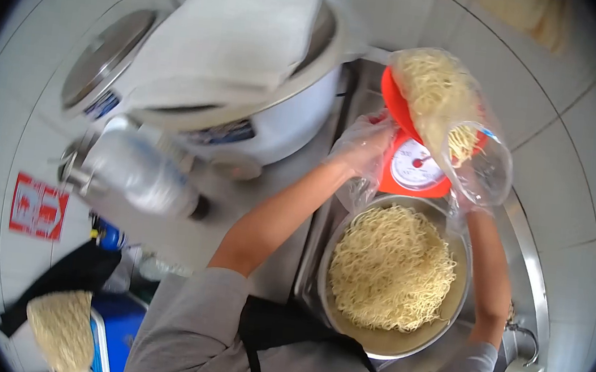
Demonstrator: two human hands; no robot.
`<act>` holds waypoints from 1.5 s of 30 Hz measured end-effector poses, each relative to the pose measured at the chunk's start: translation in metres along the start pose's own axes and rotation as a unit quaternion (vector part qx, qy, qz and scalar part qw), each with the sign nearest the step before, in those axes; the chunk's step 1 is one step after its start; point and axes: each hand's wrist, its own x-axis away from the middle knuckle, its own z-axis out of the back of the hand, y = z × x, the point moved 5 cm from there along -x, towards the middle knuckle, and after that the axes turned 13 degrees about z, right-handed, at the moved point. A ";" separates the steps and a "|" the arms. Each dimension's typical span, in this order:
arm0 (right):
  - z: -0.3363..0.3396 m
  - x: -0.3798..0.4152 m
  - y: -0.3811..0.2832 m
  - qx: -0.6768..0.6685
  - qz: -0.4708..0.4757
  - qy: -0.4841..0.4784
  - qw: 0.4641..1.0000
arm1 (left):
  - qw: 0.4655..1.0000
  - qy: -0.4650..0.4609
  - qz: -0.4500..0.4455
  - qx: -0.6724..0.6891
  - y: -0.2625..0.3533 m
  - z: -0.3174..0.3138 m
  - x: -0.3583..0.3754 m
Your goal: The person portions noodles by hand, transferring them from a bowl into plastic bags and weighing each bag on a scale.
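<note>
My left hand (364, 148), in a loose clear plastic glove, is against the left edge of a red kitchen scale (416, 171); the glove hides whether its fingers grip anything. My right hand (465, 200), also gloved, holds the open mouth of a clear plastic bag of yellow noodles (438, 99). The bag lies on the scale's red pan, above the white dial. Just below the scale stands a big metal bowl (397, 345) heaped with noodles (391, 268).
A large white rice cooker (276, 122) with a white cloth on its lid stands to the left. A plastic bottle (140, 169) lies in front of it. Another bag of noodles (61, 328) sits by a blue box (120, 327) at lower left. Tiled walls surround the steel counter (287, 257).
</note>
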 end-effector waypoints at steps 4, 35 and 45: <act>-0.070 0.056 -0.016 0.014 -0.154 -0.071 0.985 | 0.992 0.126 0.022 0.006 0.001 0.016 0.125; -0.224 0.170 0.128 0.305 -0.019 -0.328 0.894 | 0.960 0.271 0.066 -0.028 -0.101 0.198 0.343; -0.115 0.172 -0.043 0.357 -0.109 -0.053 0.926 | 0.811 0.447 -0.355 -0.127 0.009 0.075 0.494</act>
